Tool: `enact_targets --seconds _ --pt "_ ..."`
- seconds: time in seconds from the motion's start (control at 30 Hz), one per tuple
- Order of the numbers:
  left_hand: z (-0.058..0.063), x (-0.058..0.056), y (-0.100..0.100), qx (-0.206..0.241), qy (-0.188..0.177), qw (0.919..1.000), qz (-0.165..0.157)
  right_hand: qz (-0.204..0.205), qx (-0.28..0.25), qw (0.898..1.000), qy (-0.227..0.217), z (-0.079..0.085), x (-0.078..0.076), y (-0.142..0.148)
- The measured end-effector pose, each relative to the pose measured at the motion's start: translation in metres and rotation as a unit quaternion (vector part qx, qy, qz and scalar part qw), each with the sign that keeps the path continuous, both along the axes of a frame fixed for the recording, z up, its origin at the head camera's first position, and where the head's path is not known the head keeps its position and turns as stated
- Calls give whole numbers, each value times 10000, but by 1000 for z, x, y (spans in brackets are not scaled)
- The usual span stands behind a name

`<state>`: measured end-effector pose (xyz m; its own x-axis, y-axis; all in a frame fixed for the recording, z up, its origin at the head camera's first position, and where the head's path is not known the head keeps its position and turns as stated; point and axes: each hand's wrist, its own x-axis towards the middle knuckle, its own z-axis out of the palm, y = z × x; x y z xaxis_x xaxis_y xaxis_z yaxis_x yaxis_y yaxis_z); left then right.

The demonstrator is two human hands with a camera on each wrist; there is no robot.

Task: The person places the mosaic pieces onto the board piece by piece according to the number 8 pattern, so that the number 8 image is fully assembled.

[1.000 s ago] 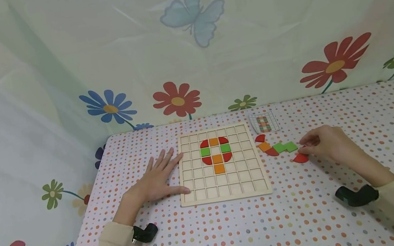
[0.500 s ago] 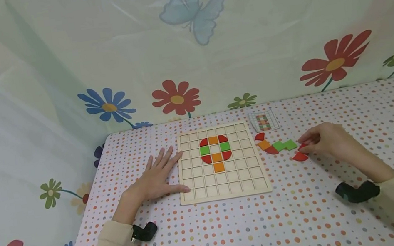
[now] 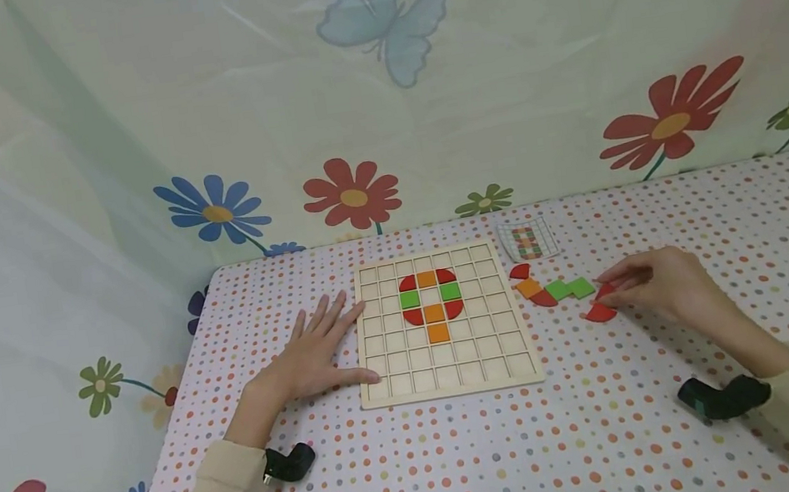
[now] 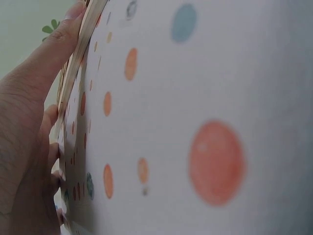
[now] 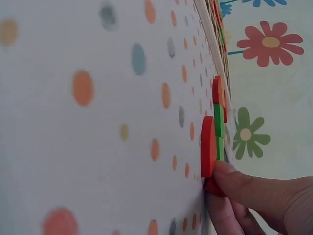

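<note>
My left hand (image 3: 305,361) lies with fingers spread, its thumb and fingertips touching the left edge of a wooden grid board (image 3: 399,363). To the right of the board, my right hand (image 3: 661,288) pinches a red quarter-circle tile (image 5: 215,188) between thumb and fingers, low over the tabletop. Close beside it lies another red quarter-circle tile (image 3: 601,313). A green square tile (image 3: 581,288) is just left of the right fingertips. On the board, red quarter-circles, green squares and orange squares (image 3: 439,332) form a ring with a stem below.
Between board and right hand lie another green square (image 3: 558,290), a red quarter-circle (image 3: 543,299), an orange square (image 3: 527,288) and a red quarter-circle (image 3: 519,271). Behind them is a printed pattern card (image 3: 530,240). A dotted cloth (image 3: 455,464) covers the table; a flowered curtain hangs behind.
A red tile under my right fingertips has come further into view, and the red tile beside it has turned slightly. My left hand and the board tiles stay as they were.
</note>
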<state>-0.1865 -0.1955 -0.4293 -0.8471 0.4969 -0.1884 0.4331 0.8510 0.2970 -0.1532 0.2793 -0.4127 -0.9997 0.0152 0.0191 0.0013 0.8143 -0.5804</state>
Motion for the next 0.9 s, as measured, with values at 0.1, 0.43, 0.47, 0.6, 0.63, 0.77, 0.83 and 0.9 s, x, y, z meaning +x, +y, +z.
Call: enact_targets --seconds 0.1,0.43,0.47,0.6,0.63,0.77,0.83,0.9 --pt "0 0 -1 12 2 10000 -4 4 -42 9998 199 -2 3 0" --pt "-1 0 0 -22 -30 10000 55 772 -523 9924 800 13 -1 -34" --pt "-1 0 0 -28 -30 10000 59 904 -635 9908 777 15 -3 -41" --pt "-2 0 -1 -21 -45 10000 47 1449 -940 9824 705 20 -10 -74" --pt "-2 0 -1 -8 -47 10000 36 1579 -967 9804 675 20 -12 -82" --pt "-2 -1 0 24 -41 10000 9 2054 -983 9721 561 16 -20 -109" --pt "-2 -1 0 6 -42 10000 13 2216 -1064 9685 393 13 -23 -119" --pt "-2 -2 0 -14 -46 10000 18 2319 -1144 9658 217 10 -25 -127"
